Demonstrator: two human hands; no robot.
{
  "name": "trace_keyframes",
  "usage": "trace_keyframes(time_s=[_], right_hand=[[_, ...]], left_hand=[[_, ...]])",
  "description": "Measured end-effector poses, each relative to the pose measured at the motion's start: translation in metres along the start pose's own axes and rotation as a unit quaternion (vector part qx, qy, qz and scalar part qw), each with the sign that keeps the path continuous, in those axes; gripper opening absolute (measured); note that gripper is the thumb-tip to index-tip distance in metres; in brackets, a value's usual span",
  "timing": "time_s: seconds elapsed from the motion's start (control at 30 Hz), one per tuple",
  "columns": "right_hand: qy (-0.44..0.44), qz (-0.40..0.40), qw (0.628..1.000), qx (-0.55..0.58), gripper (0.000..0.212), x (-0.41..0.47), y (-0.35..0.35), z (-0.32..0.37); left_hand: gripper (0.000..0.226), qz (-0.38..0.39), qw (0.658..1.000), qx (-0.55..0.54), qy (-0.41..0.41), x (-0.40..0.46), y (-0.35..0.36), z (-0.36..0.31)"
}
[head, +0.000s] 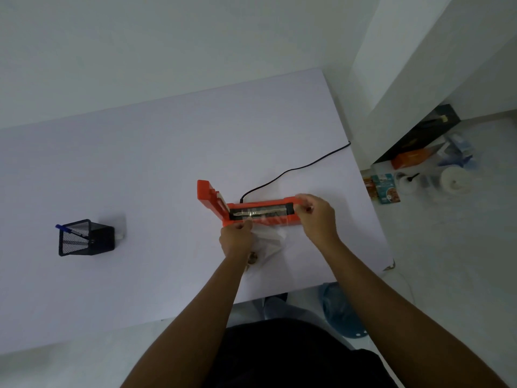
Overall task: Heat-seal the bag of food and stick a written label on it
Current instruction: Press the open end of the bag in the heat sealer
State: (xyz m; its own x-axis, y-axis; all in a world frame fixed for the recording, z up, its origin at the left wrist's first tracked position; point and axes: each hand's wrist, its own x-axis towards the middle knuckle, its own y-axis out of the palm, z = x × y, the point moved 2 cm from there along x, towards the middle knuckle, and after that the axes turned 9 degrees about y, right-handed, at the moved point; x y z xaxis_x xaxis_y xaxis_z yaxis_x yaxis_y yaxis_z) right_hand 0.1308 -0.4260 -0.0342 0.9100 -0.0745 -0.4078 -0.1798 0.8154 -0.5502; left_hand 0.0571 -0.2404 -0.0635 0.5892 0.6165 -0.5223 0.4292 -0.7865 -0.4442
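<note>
Head camera, over a white table (140, 169): both hands pinch the clear food bag's (270, 238) mouth across the open orange heat sealer (263, 211), left hand (236, 238) at its hinged end, right hand (317, 217) opposite; a mesh pen holder (85, 238) stands well apart.

One heat sealer (260, 211), one bag (270, 236), one mesh holder (85, 238), two hands (236, 238).

White table (140, 163) against plain white walls (167, 37), pale floor (461, 261) (cluttered at right), dim light.
</note>
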Motion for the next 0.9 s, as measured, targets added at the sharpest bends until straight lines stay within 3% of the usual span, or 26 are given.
trace_keyframes(time_s=[0.37,0.53,0.67,0.73,0.9], right_hand=[[-0.038,0.007,0.999,-0.028,0.039,0.008,0.014,-0.045],[-0.022,-0.002,0.999,0.031,0.031,0.002,0.011,-0.052],[0.024,-0.006,0.995,0.099,0.027,-0.012,0.005,-0.064],[0.023,0.029,0.994,0.101,0.032,-0.020,0.006,-0.068],[-0.008,0.220,0.973,0.071,0.057,-0.044,0.028,-0.061]], left_hand=[[0.025,-0.015,0.994,0.030,0.103,-0.020,0.007,-0.026],[0.027,0.056,0.978,0.028,0.199,-0.033,0.025,-0.051],[0.015,0.122,0.948,-0.044,0.292,-0.051,0.011,-0.065],[0.015,0.141,0.939,-0.062,0.306,-0.055,-0.002,-0.066],[0.019,0.140,0.942,-0.085,0.294,-0.057,-0.046,-0.055]])
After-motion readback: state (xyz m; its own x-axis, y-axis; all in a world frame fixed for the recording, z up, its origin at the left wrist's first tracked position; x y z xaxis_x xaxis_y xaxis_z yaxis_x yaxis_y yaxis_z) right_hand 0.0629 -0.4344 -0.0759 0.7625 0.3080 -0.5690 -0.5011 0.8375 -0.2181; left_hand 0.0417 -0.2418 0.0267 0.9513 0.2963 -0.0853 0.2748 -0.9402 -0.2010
